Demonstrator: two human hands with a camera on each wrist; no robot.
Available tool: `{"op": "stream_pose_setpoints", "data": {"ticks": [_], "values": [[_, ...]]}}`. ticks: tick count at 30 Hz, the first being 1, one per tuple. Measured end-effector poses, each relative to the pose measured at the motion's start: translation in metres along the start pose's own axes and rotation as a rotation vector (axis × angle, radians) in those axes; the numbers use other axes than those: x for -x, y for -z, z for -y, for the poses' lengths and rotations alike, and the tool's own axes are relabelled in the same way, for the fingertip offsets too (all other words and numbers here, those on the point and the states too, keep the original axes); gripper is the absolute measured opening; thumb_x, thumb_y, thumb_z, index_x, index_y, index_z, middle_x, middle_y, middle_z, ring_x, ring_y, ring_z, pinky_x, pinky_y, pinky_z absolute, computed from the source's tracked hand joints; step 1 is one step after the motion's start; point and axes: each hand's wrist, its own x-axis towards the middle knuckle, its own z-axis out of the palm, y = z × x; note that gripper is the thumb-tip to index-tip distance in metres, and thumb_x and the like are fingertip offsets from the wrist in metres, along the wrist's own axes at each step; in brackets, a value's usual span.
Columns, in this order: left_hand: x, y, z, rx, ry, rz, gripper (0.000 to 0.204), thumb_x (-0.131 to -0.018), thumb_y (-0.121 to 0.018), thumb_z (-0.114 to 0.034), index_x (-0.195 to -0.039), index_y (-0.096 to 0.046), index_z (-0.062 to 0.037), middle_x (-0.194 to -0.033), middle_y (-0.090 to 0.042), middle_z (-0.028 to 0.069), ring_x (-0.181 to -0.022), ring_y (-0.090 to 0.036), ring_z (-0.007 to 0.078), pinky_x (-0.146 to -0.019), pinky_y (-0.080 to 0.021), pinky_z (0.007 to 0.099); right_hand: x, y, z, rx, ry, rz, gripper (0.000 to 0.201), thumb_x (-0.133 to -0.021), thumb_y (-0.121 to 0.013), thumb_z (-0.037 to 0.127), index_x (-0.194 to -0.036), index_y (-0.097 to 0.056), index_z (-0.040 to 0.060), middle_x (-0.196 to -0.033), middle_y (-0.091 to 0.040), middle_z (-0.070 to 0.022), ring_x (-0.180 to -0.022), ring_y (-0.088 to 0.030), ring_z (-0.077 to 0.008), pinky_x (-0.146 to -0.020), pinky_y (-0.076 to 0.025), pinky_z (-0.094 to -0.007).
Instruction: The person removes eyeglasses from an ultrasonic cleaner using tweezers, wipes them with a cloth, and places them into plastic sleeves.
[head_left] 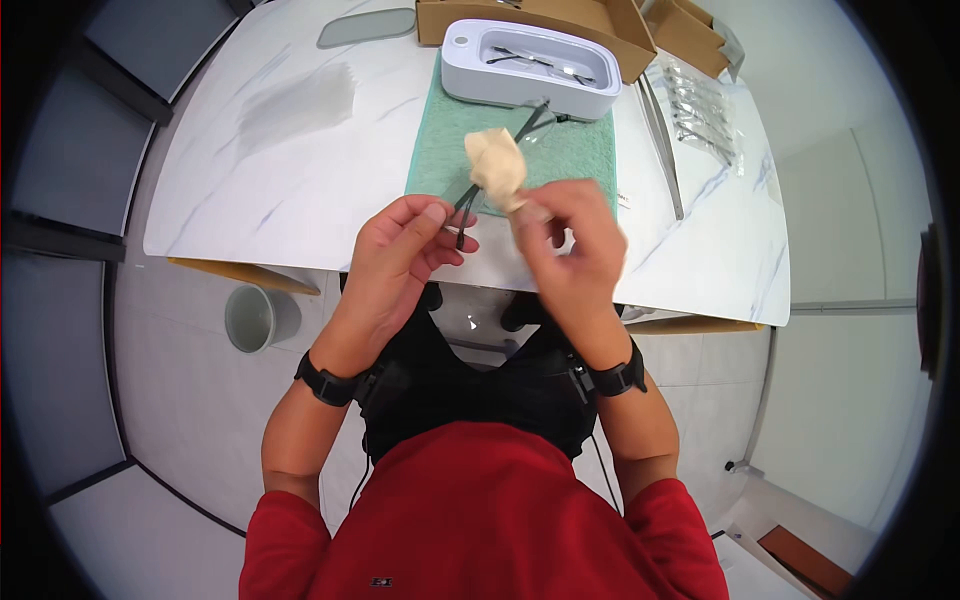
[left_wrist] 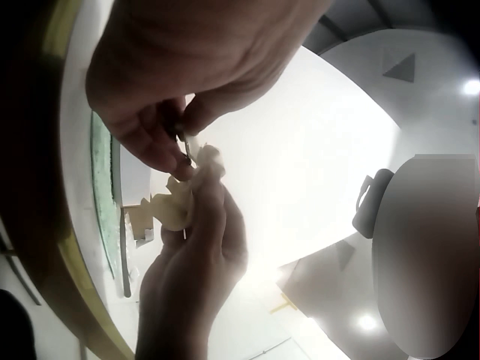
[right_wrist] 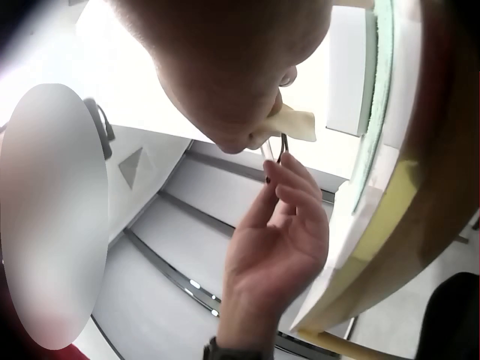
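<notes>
A pair of dark-framed glasses (head_left: 530,122) is held out over the front of the table. My left hand (head_left: 400,245) pinches it near the slim dark ends at the lower left, between thumb and fingers. A crumpled cream cloth (head_left: 495,160) is bunched over the middle of the glasses and hides part of them. My right hand (head_left: 580,240) grips the cloth's lower end with thumb and curled fingers. In the right wrist view, the cloth (right_wrist: 294,122) sticks out of the right hand, close above the left hand's fingertips.
A white cleaner tub (head_left: 462,78) with another pair of glasses in its basin stands on a green towel (head_left: 432,150). Behind are a cardboard box (head_left: 600,35) and a grey lid (head_left: 366,28). Right lie long tweezers (head_left: 662,150) and plastic packets (head_left: 700,110). A bin (head_left: 262,318) stands below.
</notes>
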Motion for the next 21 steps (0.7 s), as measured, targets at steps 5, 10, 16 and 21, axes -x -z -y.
{"op": "stream_pose_setpoints", "data": {"ticks": [5,10,16,21], "values": [[-0.002,0.002,0.012,0.092,0.029,0.09,0.02,-0.105,-0.057,-0.018,-0.112,-0.062,-0.0007,-0.105,-0.07,0.01,-0.087,-0.071,0.0196,-0.077,-0.055,0.0304,-0.002,-0.008,0.011,-0.278,-0.237,0.048,0.015,-0.085,-0.071,-0.003,-0.099,-0.07,0.0031,-0.089,-0.062,-0.0038,-0.062,-0.049,-0.0086,-0.055,-0.04,-0.0231],[-0.001,0.006,0.005,-0.072,-0.109,0.034,0.017,-0.104,-0.058,-0.015,-0.109,-0.062,-0.0001,-0.101,-0.071,0.0098,-0.083,-0.07,0.0152,-0.074,-0.054,0.0291,-0.005,0.016,-0.009,-0.125,-0.231,0.1,0.012,-0.087,-0.069,-0.002,-0.098,-0.072,0.0024,-0.087,-0.065,-0.0026,-0.066,-0.054,-0.006,-0.057,-0.042,-0.021],[0.006,0.012,-0.009,-0.592,-0.269,-0.028,0.011,-0.102,-0.059,-0.009,-0.105,-0.062,0.0005,-0.103,-0.07,0.0079,-0.081,-0.067,0.0115,-0.075,-0.051,0.0258,-0.031,0.067,-0.046,0.205,-0.342,0.211,0.026,-0.089,-0.073,0.006,-0.115,-0.071,0.0051,-0.106,-0.067,-0.0056,-0.087,-0.062,-0.0097,-0.066,-0.048,-0.0238],[0.009,0.017,-0.012,-0.752,-0.384,-0.01,0.006,-0.099,-0.06,-0.005,-0.1,-0.063,0.0003,-0.097,-0.069,0.0061,-0.079,-0.067,0.0114,-0.075,-0.051,0.0256,-0.037,0.071,-0.024,0.225,-0.183,0.175,0.042,-0.086,-0.075,0.005,-0.127,-0.066,0.0075,-0.122,-0.064,-0.0095,-0.097,-0.062,-0.0165,-0.075,-0.05,-0.0287]]}}
